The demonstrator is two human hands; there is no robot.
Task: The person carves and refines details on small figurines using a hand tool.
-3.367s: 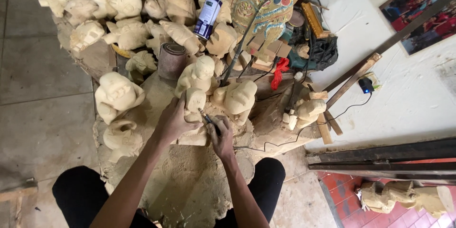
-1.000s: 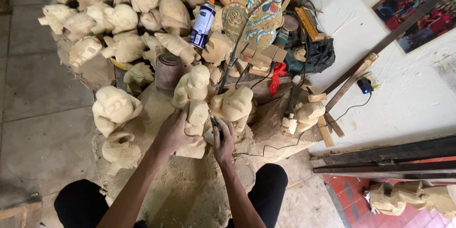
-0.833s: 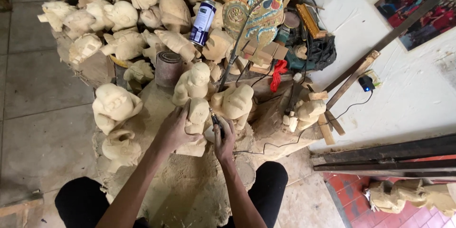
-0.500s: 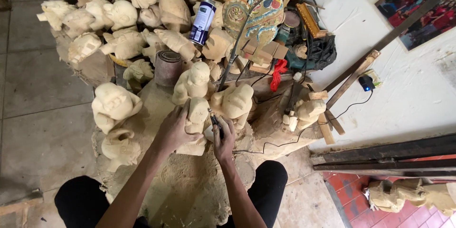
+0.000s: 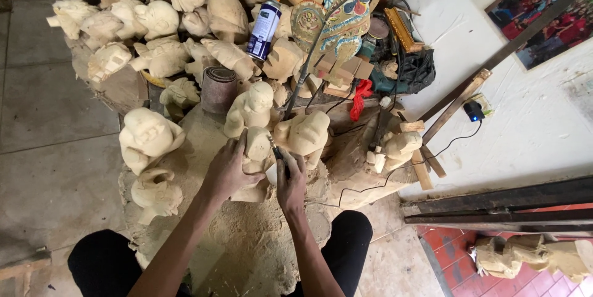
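Carving is the step in hand: the left hand [image 5: 227,172] clasps a pale wooden figure [image 5: 256,148] on the sawdust-covered block [image 5: 247,254], and the right hand [image 5: 290,181] is closed around a thin dark rotary tool [image 5: 276,152] whose tip meets the figure's right side. The next cut likely calls for a steady grip and light pressure. Beyond the figure, a blue-and-white spray can [image 5: 264,20] stands capped among unfinished carvings [image 5: 160,19]; its contents cannot be seen.
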